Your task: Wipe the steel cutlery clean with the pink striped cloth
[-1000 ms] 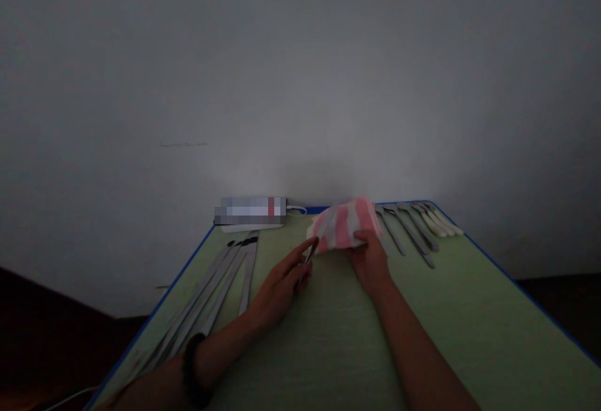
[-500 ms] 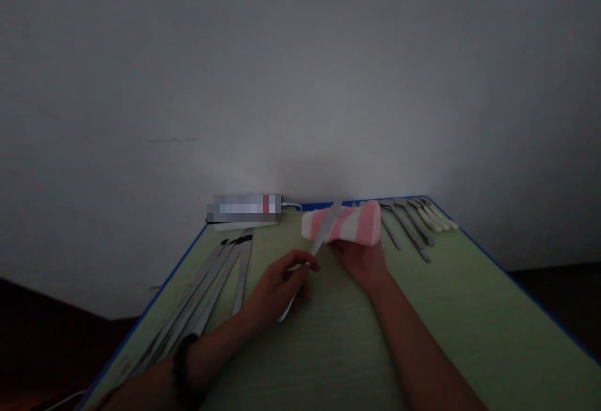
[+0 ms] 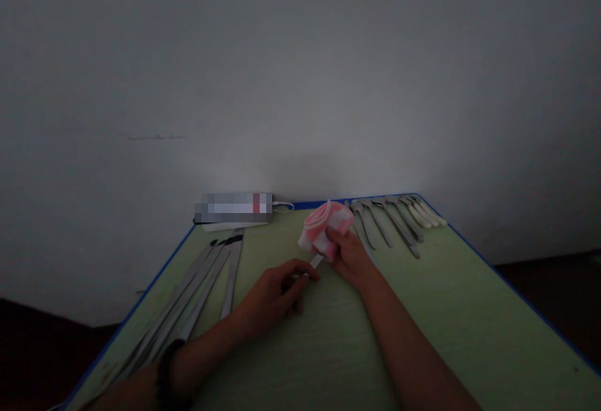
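My left hand [image 3: 282,289] pinches a metal table knife [image 3: 317,261] at its handle, above the middle of the table. A pink-and-white striped cloth [image 3: 323,226] is folded around the blade, so only a short stretch of metal shows between the cloth and my fingers. My right hand [image 3: 350,254] grips the cloth from the right, its thumb pressed on the front of the fold. Most of the blade is hidden inside the cloth.
On the green table [image 3: 300,361] with a blue edge, several long metal knives [image 3: 201,301] lie at the left. Several spoons and forks [image 3: 394,226] and white-handled pieces [image 3: 425,215] lie at the back right. A blurred box [image 3: 235,207] with a white cable stands before the wall.
The cloth lay open behind the bare blade; now it is folded over the blade and my right hand has closed on it. The view has shifted slightly to the right.
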Demonstrator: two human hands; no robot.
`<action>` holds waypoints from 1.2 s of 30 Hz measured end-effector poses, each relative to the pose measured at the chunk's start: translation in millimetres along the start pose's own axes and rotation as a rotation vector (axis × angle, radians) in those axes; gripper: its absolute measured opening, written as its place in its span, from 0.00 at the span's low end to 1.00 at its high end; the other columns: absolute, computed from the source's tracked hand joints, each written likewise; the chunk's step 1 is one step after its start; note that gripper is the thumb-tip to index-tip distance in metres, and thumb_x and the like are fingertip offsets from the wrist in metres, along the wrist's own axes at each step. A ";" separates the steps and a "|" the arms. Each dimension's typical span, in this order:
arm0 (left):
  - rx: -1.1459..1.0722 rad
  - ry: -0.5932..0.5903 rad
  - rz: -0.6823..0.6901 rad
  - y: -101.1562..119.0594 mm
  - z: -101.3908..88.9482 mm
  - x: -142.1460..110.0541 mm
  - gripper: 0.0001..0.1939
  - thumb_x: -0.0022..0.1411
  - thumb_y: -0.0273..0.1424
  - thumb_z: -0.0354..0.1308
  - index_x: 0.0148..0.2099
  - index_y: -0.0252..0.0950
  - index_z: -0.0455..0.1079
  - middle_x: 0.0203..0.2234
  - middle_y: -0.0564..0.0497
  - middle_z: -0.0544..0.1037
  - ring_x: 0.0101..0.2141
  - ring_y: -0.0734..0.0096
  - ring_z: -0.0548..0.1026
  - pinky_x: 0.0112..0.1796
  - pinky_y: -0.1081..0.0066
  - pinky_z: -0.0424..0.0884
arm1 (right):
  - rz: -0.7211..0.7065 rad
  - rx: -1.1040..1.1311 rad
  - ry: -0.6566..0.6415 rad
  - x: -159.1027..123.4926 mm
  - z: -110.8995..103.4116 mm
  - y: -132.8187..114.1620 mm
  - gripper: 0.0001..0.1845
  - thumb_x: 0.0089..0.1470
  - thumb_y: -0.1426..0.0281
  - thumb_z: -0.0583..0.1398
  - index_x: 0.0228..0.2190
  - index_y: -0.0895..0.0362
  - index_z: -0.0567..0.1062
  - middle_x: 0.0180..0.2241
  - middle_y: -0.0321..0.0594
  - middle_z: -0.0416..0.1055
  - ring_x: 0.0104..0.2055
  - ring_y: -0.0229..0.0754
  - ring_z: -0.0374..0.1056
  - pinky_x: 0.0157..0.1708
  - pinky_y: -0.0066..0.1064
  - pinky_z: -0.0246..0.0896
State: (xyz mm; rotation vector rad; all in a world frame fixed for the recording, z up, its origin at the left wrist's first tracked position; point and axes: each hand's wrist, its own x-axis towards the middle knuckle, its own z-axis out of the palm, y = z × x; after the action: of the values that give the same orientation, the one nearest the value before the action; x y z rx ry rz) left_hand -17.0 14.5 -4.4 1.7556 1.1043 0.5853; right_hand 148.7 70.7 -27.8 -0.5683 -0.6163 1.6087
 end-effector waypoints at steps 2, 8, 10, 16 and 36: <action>-0.045 0.009 0.017 1.0 0.4 -0.1 0.14 0.63 0.36 0.47 0.50 0.38 0.60 0.29 0.53 0.74 0.19 0.78 0.68 0.20 0.77 0.64 | -0.024 0.091 0.074 2.1 1.1 -2.0 0.07 0.46 0.73 0.60 0.32 0.59 0.73 0.31 0.37 0.75 0.31 0.36 0.70 0.36 0.30 0.66; 0.200 -0.033 0.046 6.9 -2.2 -2.6 0.11 0.61 0.33 0.49 0.40 0.37 0.71 0.16 0.59 0.66 0.19 0.77 0.65 0.22 0.78 0.59 | -0.060 0.329 0.277 5.9 2.5 -15.4 0.11 0.55 0.66 0.52 0.37 0.55 0.71 0.32 0.35 0.76 0.31 0.38 0.70 0.33 0.34 0.69; 0.201 -0.019 0.034 7.3 -2.5 -2.7 0.11 0.61 0.33 0.49 0.39 0.37 0.71 0.15 0.59 0.66 0.19 0.77 0.65 0.22 0.78 0.58 | -0.041 0.329 0.215 5.3 4.0 -16.5 0.13 0.55 0.66 0.50 0.39 0.56 0.71 0.32 0.36 0.76 0.32 0.39 0.71 0.35 0.35 0.68; 0.082 0.065 -0.044 3.0 -2.3 0.1 0.13 0.62 0.36 0.48 0.43 0.36 0.68 0.12 0.60 0.66 0.14 0.77 0.63 0.19 0.79 0.58 | 0.058 0.229 0.044 5.2 9.5 -6.9 0.15 0.55 0.67 0.48 0.37 0.59 0.71 0.30 0.39 0.75 0.38 0.42 0.70 0.41 0.36 0.66; -0.048 0.119 -0.101 2.0 -2.5 0.9 0.16 0.62 0.40 0.48 0.46 0.36 0.67 0.14 0.57 0.71 0.11 0.80 0.61 0.14 0.81 0.56 | -0.081 0.244 0.160 6.1 -3.5 -5.7 0.06 0.53 0.69 0.54 0.30 0.54 0.72 0.28 0.33 0.74 0.32 0.35 0.70 0.34 0.27 0.67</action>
State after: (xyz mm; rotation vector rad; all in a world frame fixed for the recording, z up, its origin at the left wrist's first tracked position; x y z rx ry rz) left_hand -17.7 16.1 -1.6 1.6306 1.2433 0.6560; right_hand 154.5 77.6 -26.6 -0.4783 -0.3142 1.5188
